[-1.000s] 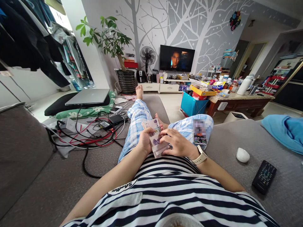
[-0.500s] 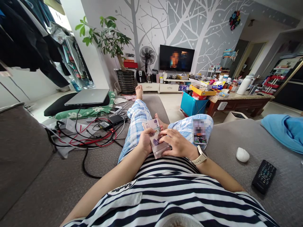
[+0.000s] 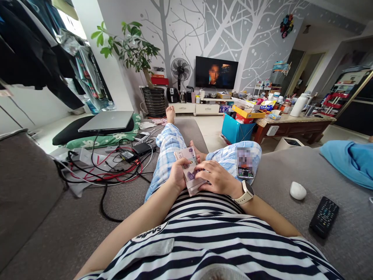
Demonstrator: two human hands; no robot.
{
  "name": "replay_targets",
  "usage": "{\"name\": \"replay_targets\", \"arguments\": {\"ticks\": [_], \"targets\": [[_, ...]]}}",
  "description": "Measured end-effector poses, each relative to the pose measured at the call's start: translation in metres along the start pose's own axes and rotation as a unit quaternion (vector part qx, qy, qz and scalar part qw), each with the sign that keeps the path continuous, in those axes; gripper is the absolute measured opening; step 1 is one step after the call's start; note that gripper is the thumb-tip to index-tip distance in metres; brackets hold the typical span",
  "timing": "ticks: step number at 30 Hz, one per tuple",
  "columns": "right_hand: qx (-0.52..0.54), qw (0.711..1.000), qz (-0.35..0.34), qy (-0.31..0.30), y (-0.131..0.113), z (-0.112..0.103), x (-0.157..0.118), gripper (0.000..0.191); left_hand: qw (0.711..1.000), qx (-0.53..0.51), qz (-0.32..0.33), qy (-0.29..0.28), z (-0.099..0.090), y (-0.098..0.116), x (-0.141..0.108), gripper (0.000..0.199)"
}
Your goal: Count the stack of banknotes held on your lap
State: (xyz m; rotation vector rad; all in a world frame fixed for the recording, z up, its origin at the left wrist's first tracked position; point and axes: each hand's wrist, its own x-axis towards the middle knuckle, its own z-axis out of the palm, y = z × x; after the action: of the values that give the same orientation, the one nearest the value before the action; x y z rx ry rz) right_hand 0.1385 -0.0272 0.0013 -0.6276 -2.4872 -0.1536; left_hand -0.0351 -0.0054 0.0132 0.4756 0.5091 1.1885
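Note:
A stack of banknotes, pale with purple print, lies tilted above my lap. My left hand grips its left edge, thumb on top. On the right, my right hand rests its bent fingers on the notes' face and lower right edge, with a watch on that wrist. The undersides of the notes and some fingertips are hidden. A phone lies on my right knee, over the checked trousers.
Tangled cables and a closed laptop are on the left. To the right on the sofa lie a white mouse, a black remote and blue cloth. A cluttered table stands beyond.
The whole view has shifted very slightly. My right fingers have moved a little on the notes; both hands stay on the stack.

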Motion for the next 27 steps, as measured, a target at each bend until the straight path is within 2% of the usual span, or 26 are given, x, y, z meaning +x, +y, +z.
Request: {"name": "replay_targets", "arguments": {"ticks": [11,13,15,18,20,22,23,27], "targets": [[0.014,1.0,-0.019,0.009,-0.01,0.0,-0.003,0.025,0.999,0.04,0.016,0.002,0.004,0.004,-0.005,0.038],[0.061,0.997,0.014,0.04,-0.011,0.001,-0.003,0.029,0.999,0.028,0.033,0.005,0.004,0.003,-0.004,0.043],[0.128,0.983,0.093,0.097,-0.009,0.004,-0.002,0.035,0.998,0.017,0.055,0.007,0.004,0.0,-0.004,0.049],[0.215,0.933,0.236,0.169,-0.002,0.009,0.002,0.034,0.997,0.001,0.071,-0.001,0.006,-0.002,-0.005,0.051],[0.252,0.901,0.304,0.181,0.003,0.014,0.004,0.036,0.998,-0.008,0.066,-0.014,0.008,-0.003,-0.006,0.048],[0.315,0.863,0.359,0.167,0.007,0.019,0.007,0.042,0.996,-0.018,0.081,-0.022,0.01,-0.002,-0.006,0.048],[0.368,0.835,0.381,0.151,0.008,0.021,0.008,0.043,0.995,-0.021,0.095,-0.023,0.01,-0.002,-0.006,0.049],[0.591,0.687,0.413,0.09,0.007,0.03,0.011,0.038,0.992,-0.023,0.121,-0.029,0.007,-0.004,-0.003,0.055]]}}
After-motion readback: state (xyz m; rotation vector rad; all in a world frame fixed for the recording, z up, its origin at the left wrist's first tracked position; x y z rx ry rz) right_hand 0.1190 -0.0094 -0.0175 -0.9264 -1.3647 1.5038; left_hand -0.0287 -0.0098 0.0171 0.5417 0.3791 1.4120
